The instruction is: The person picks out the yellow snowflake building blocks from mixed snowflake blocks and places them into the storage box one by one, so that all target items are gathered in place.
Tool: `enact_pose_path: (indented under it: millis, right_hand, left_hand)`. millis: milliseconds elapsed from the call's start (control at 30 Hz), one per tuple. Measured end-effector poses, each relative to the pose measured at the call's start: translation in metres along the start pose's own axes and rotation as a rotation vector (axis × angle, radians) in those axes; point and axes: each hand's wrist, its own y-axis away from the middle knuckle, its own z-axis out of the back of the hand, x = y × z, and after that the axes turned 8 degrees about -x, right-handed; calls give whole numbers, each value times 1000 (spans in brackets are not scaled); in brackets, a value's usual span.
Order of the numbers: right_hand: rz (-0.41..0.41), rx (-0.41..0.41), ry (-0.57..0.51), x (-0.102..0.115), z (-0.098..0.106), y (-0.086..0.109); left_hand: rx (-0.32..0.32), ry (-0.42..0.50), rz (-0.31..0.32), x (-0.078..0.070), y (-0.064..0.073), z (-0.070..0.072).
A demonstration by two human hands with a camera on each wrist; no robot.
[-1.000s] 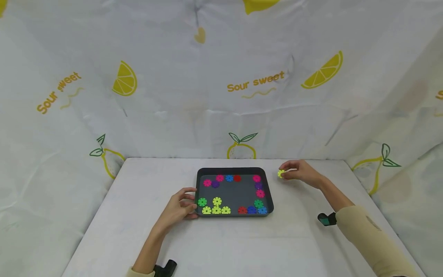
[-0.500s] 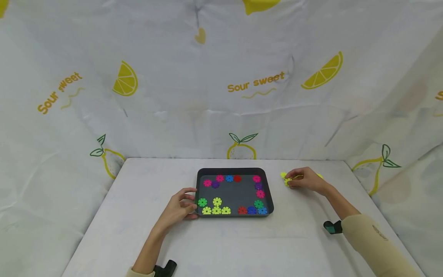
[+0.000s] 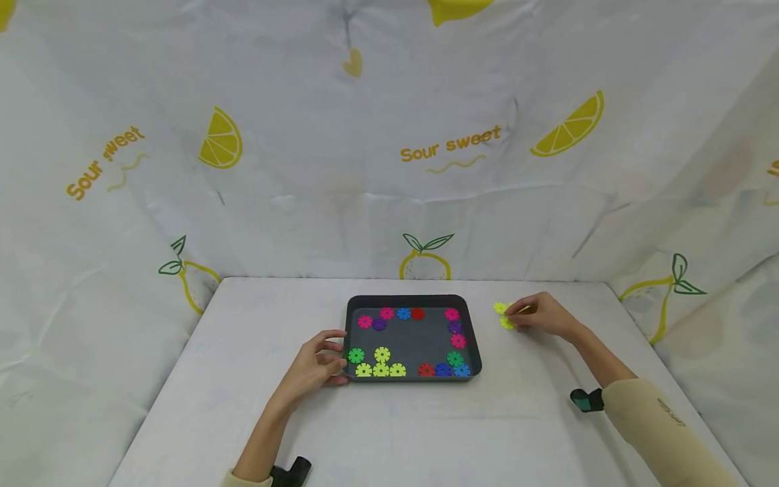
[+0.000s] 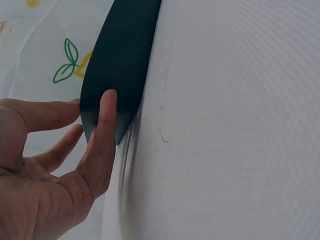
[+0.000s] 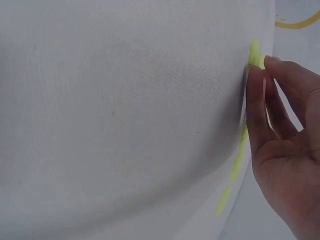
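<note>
In the head view my left hand (image 3: 316, 362) stands at the front-left corner of a dark grey tray (image 3: 414, 379). Its extended fingers touch the outer wall, as the left wrist view shows on the tray's side (image 4: 120, 55). To the right of the tray, my right hand (image 3: 544, 316) is low over the table. Thumb and fingertips pinch a yellow snowflake disc (image 5: 256, 57). Beside those fingertips lie other yellow snowflake discs (image 3: 500, 308), partly covered by the hand. More yellow pieces (image 5: 239, 160) show behind the fingers in the right wrist view.
Several snowflake discs lie along the tray's inner edges: yellow ones (image 3: 380, 370) at front left, a green one (image 3: 356, 355), blue ones (image 3: 443, 369) at front right, pink ones (image 3: 364, 321) at the back. A lemon-print cloth (image 3: 316, 203) hangs behind the white table (image 3: 426, 439).
My right hand has moved right and slightly toward me, lowering a yellow disc beside other yellow discs that have come into view. The left hand and tray have stayed put.
</note>
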Motion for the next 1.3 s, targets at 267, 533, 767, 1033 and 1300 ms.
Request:
enact_pose_path:
  millis: [267, 533, 767, 1033, 1300]
  right_hand:
    - [14, -9, 5, 3, -2, -1]
    - [80, 23, -150, 45, -9, -8]
    - [181, 75, -238, 92, -30, -23]
    - [311, 162, -247, 137, -62, -40]
    - [332, 392, -313, 166, -100, -59]
  left_hand:
    - [3, 0, -2, 0, 0, -1]
    - [-3, 8, 3, -1, 1, 0]
    - [-8, 10, 6, 0, 2, 0]
    - [4, 15, 6, -1, 2, 0]
    - [5, 10, 6, -1, 2, 0]
